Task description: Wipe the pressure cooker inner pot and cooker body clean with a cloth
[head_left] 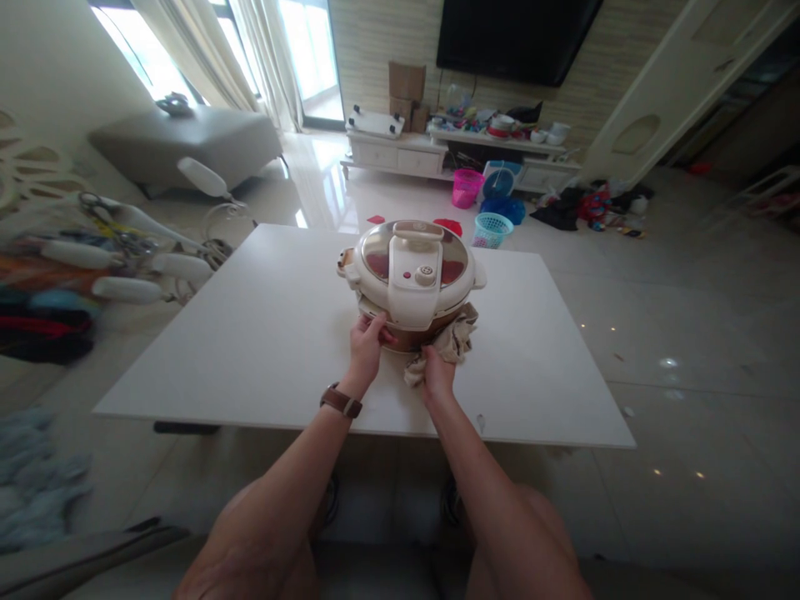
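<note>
A cream and brown electric pressure cooker (412, 279) with a glossy lid stands near the middle of a white table (268, 333). My left hand (367, 346), with a brown watch on its wrist, grips the cooker's lower front edge. My right hand (436, 373) is closed on a crumpled beige cloth (455, 340) and presses it against the cooker's brown base at the front right. Part of the cloth hangs down onto the tabletop.
A drying rack (125, 250) with white handles and clothes stands left of the table. Beyond the table are a grey sofa (187, 146), a white TV cabinet (437, 150), pink and blue baskets (478, 204) and clutter on the glossy floor. My bare knees are below.
</note>
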The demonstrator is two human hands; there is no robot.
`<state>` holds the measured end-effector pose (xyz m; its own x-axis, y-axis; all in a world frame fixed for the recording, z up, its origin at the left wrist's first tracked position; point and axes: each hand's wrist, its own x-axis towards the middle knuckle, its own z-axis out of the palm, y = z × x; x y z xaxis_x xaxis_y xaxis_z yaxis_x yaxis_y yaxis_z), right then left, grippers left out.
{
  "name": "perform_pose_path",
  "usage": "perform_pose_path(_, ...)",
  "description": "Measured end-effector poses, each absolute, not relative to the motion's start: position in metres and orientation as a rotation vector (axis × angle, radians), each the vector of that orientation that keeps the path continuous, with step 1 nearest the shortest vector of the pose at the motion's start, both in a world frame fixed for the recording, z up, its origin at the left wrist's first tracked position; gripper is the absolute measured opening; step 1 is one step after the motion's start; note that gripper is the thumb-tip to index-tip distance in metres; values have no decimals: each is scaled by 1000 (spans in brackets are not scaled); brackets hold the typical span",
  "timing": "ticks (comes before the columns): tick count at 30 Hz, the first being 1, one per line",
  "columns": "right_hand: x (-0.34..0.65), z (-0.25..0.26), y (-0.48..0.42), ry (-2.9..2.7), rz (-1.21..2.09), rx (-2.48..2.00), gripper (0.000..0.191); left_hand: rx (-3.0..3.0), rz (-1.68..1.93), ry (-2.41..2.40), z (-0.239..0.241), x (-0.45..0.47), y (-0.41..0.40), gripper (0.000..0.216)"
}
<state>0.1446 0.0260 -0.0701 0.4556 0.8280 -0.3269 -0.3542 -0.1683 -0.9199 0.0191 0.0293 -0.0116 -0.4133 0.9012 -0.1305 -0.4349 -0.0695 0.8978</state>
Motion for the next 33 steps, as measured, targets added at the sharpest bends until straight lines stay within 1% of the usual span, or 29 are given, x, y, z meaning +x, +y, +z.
perform_pose_path(2, 151, -72, 32, -511, 1075, -1437, 56, 583, 1682, 1171, -12, 19, 29, 39)
perform_pose_path(6, 166, -76, 45, -648, 960, -1464, 80, 582, 1664, 1164, -11, 18, 29, 40)
perform_pose_path(9, 174, -79, 51, -686, 955, -1507, 82, 590, 1647, 1157, -11, 18, 28, 41)
perform_pose_path(12, 180, -83, 53, -698, 943, -1556, 77, 596, 1641, 1150, -10, 17, 28, 40)
perform_pose_path(17, 179, -86, 51, -607, 841, -1607, 53, 582, 1637, 1144, -8, 17, 28, 39)
perform_pose_path(20, 171, -82, 46, -536, 806, -1549, 45, 570, 1639, 1144, -7, 18, 28, 39)
perform_pose_path(24, 160, -74, 38, -516, 850, -1425, 41, 560, 1647, 1146, -7, 19, 29, 37)
perform_pose_path(33, 164, -50, 39, -344, 979, -1430, 39, 553, 1657, 1140, -8, 19, 28, 40)
